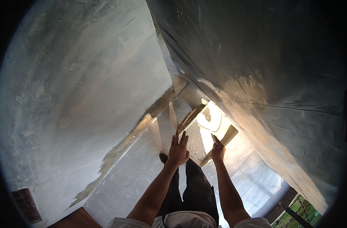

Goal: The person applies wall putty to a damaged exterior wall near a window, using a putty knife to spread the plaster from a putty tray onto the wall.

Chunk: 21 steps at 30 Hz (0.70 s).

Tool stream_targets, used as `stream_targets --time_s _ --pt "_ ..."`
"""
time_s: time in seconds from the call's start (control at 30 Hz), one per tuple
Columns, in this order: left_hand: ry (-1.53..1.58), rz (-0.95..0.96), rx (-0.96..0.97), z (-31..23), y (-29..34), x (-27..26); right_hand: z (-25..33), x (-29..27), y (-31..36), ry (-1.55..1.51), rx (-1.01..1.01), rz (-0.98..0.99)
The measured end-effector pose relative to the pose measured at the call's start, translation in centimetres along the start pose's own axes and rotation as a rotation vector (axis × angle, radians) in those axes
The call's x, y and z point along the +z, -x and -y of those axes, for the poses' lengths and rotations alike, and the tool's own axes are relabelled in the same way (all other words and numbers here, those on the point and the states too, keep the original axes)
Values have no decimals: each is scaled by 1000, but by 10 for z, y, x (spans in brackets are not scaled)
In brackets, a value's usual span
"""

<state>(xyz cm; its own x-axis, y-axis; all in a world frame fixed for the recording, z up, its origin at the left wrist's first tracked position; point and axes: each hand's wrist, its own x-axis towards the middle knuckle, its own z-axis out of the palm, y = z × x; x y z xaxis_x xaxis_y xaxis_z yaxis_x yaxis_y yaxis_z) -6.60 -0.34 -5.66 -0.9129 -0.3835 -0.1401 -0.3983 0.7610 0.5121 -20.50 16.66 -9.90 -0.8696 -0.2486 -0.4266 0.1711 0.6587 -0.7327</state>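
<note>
My left hand [178, 151] reaches forward with its fingers stretched out and apart, and nothing shows in it. It is beside the near left part of a pale, rough-topped board [198, 142]. My right hand [218, 151] is closed, and a thin dark piece [214, 138] sticks out past its fingers; its kind does not show. A flat light-brown wooden strip [229, 135] runs along the board's right side, partly behind that hand. A brown wooden edge piece [191, 117] borders the board's far left side. Strong sunlight washes out the far part of the board.
A grey plastered wall [101, 64] rises on the left, with a rough unplastered strip [131, 133] at its foot. A dark plastic sheet [272, 64] hangs on the right. Square floor tiles [124, 173] lie below. Greenery [295, 212] shows at the lower right.
</note>
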Motion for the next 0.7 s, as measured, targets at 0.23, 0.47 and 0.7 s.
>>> stream_targets --time_s 0.23,0.47,0.7 --pt "-2 23 -70 27 -8 39 -6 48 -36 243 -193 -11" --pt "30 62 -74 41 -8 63 -12 78 -60 436 -317 40" --pt "54 85 -71 37 2 72 -18 93 -63 640 -410 -6"
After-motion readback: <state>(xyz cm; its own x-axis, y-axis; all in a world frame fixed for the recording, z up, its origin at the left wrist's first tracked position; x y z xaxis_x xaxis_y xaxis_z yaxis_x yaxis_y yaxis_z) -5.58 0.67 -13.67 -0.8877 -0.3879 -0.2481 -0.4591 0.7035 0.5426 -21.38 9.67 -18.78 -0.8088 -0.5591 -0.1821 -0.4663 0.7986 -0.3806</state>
